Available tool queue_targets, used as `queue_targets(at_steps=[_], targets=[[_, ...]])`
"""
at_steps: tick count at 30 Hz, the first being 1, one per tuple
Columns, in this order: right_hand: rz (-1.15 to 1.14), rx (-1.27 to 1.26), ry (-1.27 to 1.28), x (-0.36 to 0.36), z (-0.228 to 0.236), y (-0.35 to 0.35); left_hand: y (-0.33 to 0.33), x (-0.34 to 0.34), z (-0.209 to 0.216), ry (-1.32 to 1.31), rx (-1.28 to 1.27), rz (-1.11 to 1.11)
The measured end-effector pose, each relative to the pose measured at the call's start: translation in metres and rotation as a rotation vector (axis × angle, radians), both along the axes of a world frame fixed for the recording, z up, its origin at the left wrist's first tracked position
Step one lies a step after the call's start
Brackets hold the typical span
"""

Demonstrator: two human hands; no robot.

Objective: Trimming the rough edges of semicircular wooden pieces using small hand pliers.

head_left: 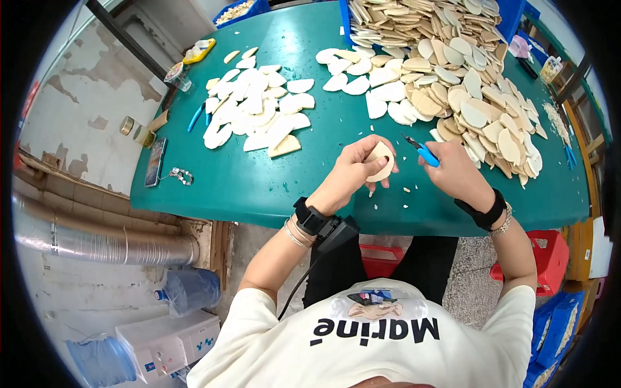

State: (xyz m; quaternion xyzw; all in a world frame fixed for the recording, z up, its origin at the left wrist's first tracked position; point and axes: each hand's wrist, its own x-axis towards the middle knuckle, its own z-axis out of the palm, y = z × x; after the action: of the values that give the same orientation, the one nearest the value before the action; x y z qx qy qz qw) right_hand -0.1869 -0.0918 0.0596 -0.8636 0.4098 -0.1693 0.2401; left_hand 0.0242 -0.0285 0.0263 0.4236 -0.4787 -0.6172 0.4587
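Note:
Near the table's front edge my left hand [349, 169] is closed on a flat cream-coloured rounded piece [380, 163], thumb on its face. Just to the right, my right hand [457, 173] grips small blue-handled nippers [425, 154]. Their dark jaws point up and left, apart from the piece. Tiny pale scraps [407, 190] lie on the green table between and below the hands. Beyond my right hand spreads a big heap of similar flat pieces [475, 116]. A smaller, looser pile of whiter half-round pieces [255, 107] lies to the left.
A blue bin [509, 19] stands behind the heap. At the table's left edge are a phone [155, 161], a beaded chain [182, 175], another blue-handled tool [195, 118], a plastic cup [178, 77] and a yellow tray [199, 51]. Red stools [550, 262] stand below.

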Motion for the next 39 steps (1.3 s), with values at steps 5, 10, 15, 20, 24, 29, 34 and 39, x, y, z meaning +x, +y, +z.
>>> queue_targets(at_steps=[5,10,15,20,24,29,34,39], targets=[[-0.081,-0.173,0.158,-0.017,-0.007,0.001,-0.002,0.001,0.005,0.004,-0.004,-0.004],[-0.115,-0.214,0.229,-0.032,-0.009,0.007,-0.005,0.006,0.016,-0.056,0.068,0.151],[-0.161,-0.208,0.286,-0.046,-0.002,0.010,-0.004,0.026,0.012,-0.026,0.018,0.192],[-0.194,-0.224,0.258,-0.051,-0.001,0.002,-0.002,0.042,0.011,-0.068,0.015,0.224],[-0.248,-0.101,-0.032,-0.039,-0.004,-0.003,-0.003,0.030,0.009,0.042,0.045,0.118],[-0.084,0.098,-0.058,0.002,0.002,0.007,0.006,0.025,0.005,0.151,0.096,0.004],[0.105,-0.085,-0.043,0.024,-0.001,0.003,0.013,0.028,0.001,0.059,0.058,-0.060],[0.157,-0.070,0.016,0.033,-0.005,0.002,0.014,0.028,-0.004,0.010,0.040,-0.074]])
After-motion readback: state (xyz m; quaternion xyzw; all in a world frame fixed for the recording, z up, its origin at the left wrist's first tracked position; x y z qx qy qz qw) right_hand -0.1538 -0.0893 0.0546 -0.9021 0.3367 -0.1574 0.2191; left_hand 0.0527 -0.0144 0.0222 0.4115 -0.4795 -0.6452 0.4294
